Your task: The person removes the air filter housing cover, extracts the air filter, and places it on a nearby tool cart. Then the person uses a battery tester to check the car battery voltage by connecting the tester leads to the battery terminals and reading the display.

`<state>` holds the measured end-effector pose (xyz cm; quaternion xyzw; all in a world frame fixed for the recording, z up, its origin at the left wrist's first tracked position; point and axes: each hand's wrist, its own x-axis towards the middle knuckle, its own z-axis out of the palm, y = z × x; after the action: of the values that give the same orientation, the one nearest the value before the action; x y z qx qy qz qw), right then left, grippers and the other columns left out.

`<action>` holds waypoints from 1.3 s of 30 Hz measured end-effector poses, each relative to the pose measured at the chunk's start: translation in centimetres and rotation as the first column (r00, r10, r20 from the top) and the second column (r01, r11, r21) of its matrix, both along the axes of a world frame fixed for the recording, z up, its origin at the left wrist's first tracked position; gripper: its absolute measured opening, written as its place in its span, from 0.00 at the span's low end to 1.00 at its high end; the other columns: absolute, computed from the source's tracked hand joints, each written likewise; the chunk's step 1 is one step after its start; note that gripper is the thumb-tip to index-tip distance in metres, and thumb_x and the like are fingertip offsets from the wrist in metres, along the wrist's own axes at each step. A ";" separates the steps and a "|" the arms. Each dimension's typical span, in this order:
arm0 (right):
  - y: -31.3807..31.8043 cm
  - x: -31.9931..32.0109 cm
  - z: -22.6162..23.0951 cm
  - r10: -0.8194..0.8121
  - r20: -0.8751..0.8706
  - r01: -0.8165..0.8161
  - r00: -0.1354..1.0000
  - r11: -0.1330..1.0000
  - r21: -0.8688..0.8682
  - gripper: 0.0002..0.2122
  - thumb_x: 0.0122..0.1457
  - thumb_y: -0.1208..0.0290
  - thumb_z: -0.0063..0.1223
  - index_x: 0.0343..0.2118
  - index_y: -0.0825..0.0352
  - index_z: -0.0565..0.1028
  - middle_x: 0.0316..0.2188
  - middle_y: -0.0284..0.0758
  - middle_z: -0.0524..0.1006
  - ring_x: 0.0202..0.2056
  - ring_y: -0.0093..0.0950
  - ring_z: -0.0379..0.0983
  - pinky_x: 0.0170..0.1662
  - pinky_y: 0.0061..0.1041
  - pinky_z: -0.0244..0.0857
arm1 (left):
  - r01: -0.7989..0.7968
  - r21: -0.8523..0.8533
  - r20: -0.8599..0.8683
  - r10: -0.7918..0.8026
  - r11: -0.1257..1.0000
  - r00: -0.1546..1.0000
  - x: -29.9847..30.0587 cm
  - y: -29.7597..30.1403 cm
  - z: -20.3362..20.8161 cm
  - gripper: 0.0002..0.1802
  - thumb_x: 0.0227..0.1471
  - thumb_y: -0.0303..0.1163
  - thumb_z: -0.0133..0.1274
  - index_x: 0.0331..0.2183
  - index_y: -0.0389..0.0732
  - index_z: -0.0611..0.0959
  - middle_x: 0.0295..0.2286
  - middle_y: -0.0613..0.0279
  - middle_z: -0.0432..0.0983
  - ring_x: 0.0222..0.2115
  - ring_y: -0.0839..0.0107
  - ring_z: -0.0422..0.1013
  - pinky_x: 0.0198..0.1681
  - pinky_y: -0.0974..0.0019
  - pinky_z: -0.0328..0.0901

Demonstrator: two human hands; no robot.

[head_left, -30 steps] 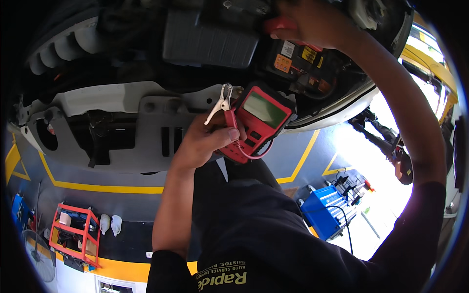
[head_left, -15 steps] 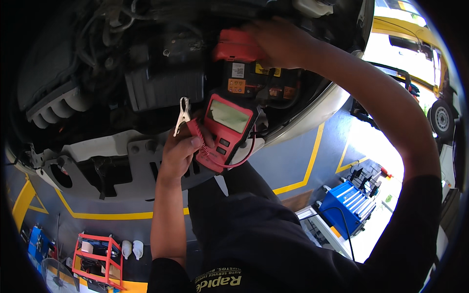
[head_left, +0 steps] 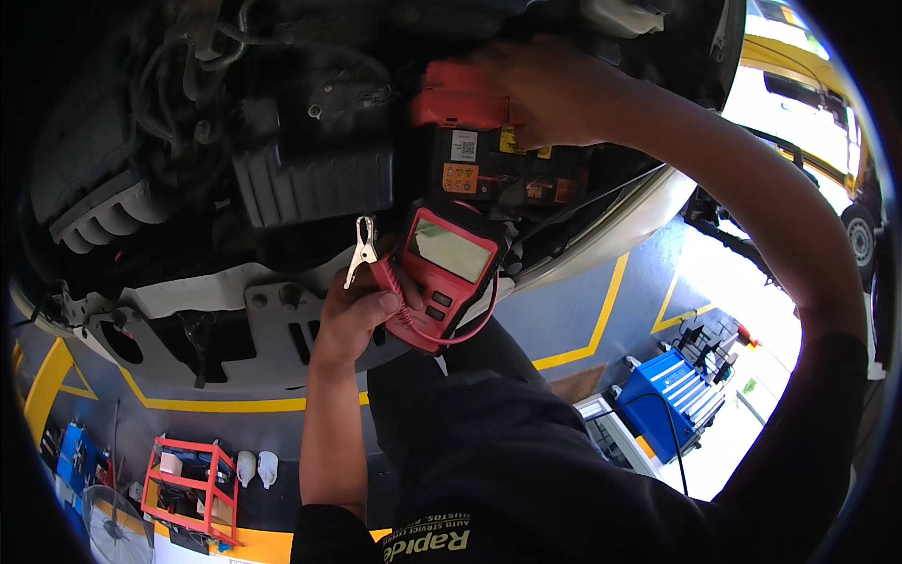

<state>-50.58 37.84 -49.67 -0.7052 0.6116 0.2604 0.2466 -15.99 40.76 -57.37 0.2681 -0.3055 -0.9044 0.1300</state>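
Head view: left hand (head_left: 351, 317) tight on clip (head_left: 381, 274), tester (head_left: 448, 258); right hand (head_left: 562, 94) dim at red block (head_left: 458, 101), grip unclear.

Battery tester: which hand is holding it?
The left hand holds the battery tester and alligator clip; the right hand is at the red cover by the battery.

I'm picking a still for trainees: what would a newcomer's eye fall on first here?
Probably the red tester mid-view, held in the left hand along with a clamp. Next, the red cover by the battery, above the tester, with the right hand at its right end. At lower right, the blue cart stands out beside bright ground.
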 end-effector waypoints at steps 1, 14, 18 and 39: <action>0.2 0.0 0.0 0.018 0.014 -0.017 1.000 0.999 -0.037 0.45 0.42 0.62 0.75 0.63 0.75 0.62 0.55 0.47 0.71 0.56 0.43 0.71 0.60 0.42 0.64 | 0.005 0.004 0.018 -0.005 1.000 1.000 0.0 0.0 0.0 0.17 0.50 0.36 0.59 0.38 0.32 0.83 0.29 0.56 0.81 0.33 0.68 0.77 0.41 0.65 0.71; -0.9 2.2 -0.5 0.324 -0.118 -0.345 0.939 0.886 -0.310 0.34 0.54 0.50 0.63 0.49 0.80 0.70 0.33 0.46 0.81 0.35 0.45 0.82 0.36 0.36 0.77 | 0.015 0.029 0.032 -0.016 0.999 0.999 -0.4 0.6 0.7 0.19 0.51 0.35 0.59 0.42 0.31 0.83 0.30 0.59 0.82 0.29 0.75 0.73 0.32 0.71 0.66; -2.0 2.5 0.5 0.304 -0.090 -0.316 0.948 0.931 -0.181 0.36 0.52 0.52 0.66 0.52 0.82 0.68 0.32 0.46 0.82 0.34 0.46 0.82 0.36 0.35 0.77 | 0.052 0.097 0.011 -0.053 0.994 0.999 0.0 0.8 1.0 0.24 0.51 0.31 0.59 0.49 0.30 0.79 0.32 0.57 0.82 0.32 0.73 0.75 0.36 0.69 0.69; -1.6 3.2 0.3 0.215 -0.055 -0.221 0.975 0.956 -0.192 0.28 0.58 0.53 0.54 0.53 0.74 0.72 0.41 0.54 0.77 0.40 0.47 0.80 0.43 0.39 0.76 | 0.065 0.073 -0.027 -0.063 0.995 0.998 -0.3 1.3 1.9 0.20 0.53 0.31 0.59 0.47 0.31 0.81 0.33 0.58 0.82 0.35 0.73 0.76 0.42 0.66 0.69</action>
<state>-47.39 36.27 -49.36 -0.7848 0.5569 0.2361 0.1351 -16.25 42.07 -55.51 0.2517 -0.2785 -0.9220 0.0948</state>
